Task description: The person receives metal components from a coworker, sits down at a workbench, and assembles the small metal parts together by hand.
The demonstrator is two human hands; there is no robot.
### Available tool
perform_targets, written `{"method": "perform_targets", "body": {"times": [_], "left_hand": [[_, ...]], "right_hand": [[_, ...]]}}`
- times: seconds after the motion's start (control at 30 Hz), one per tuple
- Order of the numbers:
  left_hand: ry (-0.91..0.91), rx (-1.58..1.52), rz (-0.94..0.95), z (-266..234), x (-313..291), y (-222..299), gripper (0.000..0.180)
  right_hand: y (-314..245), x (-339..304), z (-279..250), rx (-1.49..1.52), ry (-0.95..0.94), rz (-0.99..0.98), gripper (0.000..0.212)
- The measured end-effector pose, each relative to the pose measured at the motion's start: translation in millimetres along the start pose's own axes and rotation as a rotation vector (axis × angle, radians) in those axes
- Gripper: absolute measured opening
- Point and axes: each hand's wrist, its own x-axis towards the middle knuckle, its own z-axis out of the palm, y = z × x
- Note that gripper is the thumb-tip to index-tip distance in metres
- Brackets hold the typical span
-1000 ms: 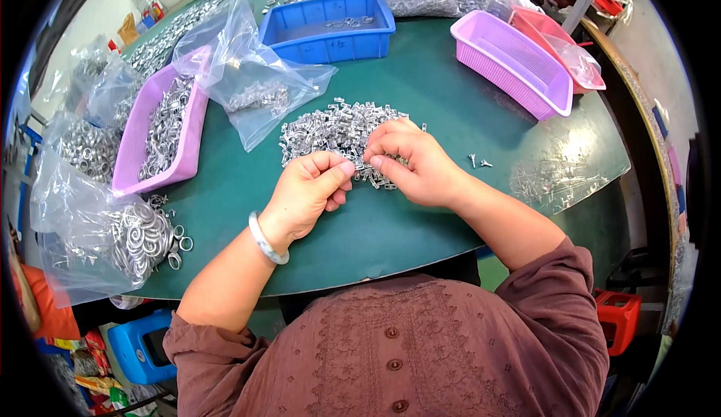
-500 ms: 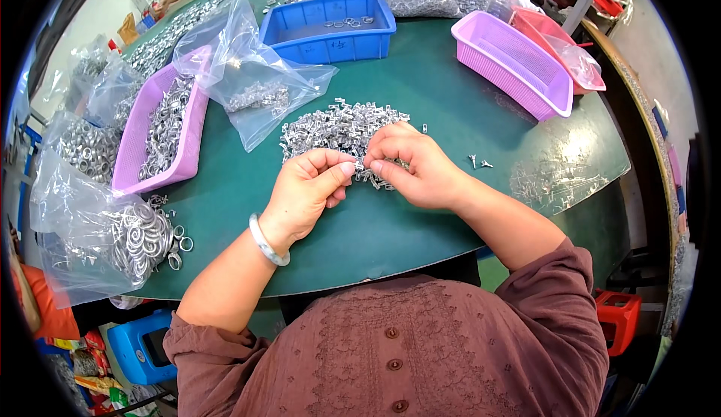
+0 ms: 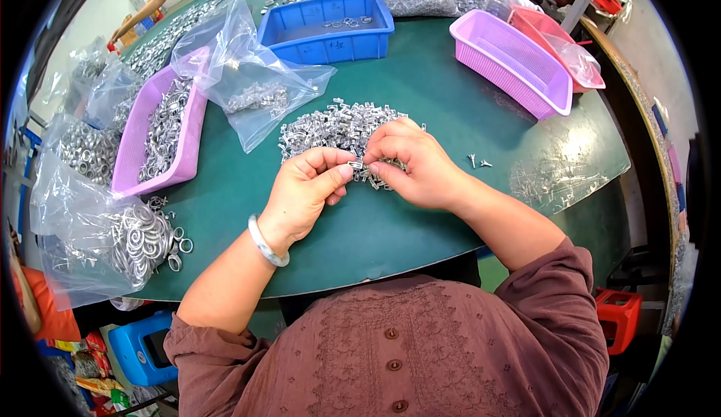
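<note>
At the near edge of a heap of small silver metal pieces [image 3: 330, 128], my two hands meet over the green table. My left hand [image 3: 304, 191], a pale bangle on its wrist, pinches a small rectangular silver metal piece [image 3: 355, 164] between thumb and forefinger. Right beside that piece, the thumb and forefinger of my right hand [image 3: 417, 163] are closed together. Whether these right fingertips grip the same piece or another small part, I cannot make out. Part of the heap lies hidden behind my hands.
Left stands a purple basket [image 3: 197, 128] of metal parts, near bags of rings [image 3: 146, 240]. A blue tray [image 3: 330, 47] and open plastic bag [image 3: 259, 109] lie beyond the heap. An empty purple basket [image 3: 518, 71] is at right. Another person's arm [image 3: 143, 17] reaches at far left.
My hands stay almost in place; the metal piece in my left fingertips now shows more clearly. At the far left, the other person's arm has stretched out further to the left.
</note>
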Motion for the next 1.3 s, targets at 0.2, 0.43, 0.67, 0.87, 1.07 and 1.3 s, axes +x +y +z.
{"method": "perform_targets", "body": {"times": [0.2, 0.43, 0.67, 0.87, 1.07, 1.3], "left_hand": [[0.032, -0.172, -0.047, -1.7, 2.4, 3.4, 0.010], [0.013, -0.310, -0.062, -11.5, 5.2, 5.5, 0.017], [0.052, -0.129, -0.123, -7.2, 3.6, 2.1, 0.014], [0.071, -0.018, -0.155, -5.4, 2.8, 1.6, 0.012], [0.051, 0.021, -0.147, -4.5, 2.2, 0.5, 0.012], [0.014, 0.092, -0.178, 1.8, -0.3, 3.9, 0.012]], "right_hand": [[-1.2, -2.1, 2.5, -0.120, -0.040, -0.015, 0.007], [-3.9, -4.5, 10.8, -0.376, -0.094, -0.067, 0.005], [-1.6, -5.1, 11.2, -0.324, -0.124, -0.026, 0.004], [-4.1, -4.3, 11.2, -0.321, -0.090, -0.039, 0.004], [-1.3, -5.2, 12.7, -0.326, -0.126, -0.036, 0.001], [-4.3, -0.3, 7.9, -0.069, -0.081, -0.044, 0.010]]}}
